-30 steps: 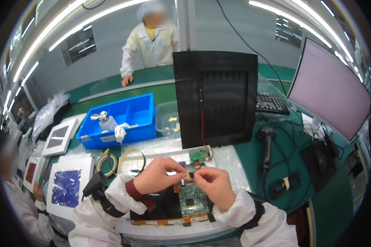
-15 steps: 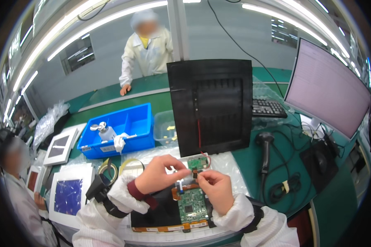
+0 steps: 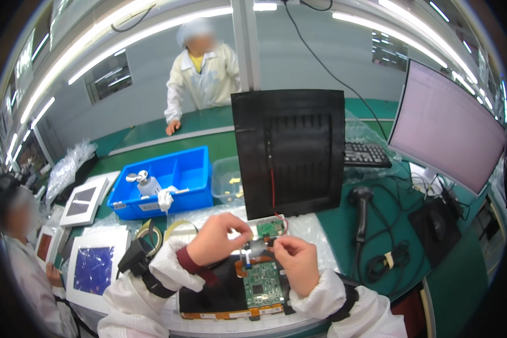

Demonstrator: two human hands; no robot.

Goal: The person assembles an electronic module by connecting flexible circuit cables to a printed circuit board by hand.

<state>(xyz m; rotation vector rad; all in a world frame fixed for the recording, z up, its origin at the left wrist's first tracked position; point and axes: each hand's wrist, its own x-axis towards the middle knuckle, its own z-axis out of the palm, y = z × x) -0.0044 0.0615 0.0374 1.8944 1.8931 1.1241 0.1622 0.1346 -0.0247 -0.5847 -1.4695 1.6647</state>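
Observation:
A green circuit board lies on a dark flat display panel with an orange flex strip along its near edge. Above the board, my left hand pinches with thumb and forefinger; what lies between the tips is too small to make out. Just beneath those fingers a white ribbon cable with a blue end meets the board. Facing it, my right hand holds a small black piece in its fingertips. A smaller green board sits beyond, joined by a red wire to the upright black cover.
At the left stand a blue divided bin with a pump bottle, tape rolls and white-framed panels. Right are a scanner, keyboard, mouse and monitor. Two other people are nearby.
The view has tilted up slightly. My left fingertips have drawn back a little to the left, and the black piece at my right fingertips has shifted slightly, turning more level.

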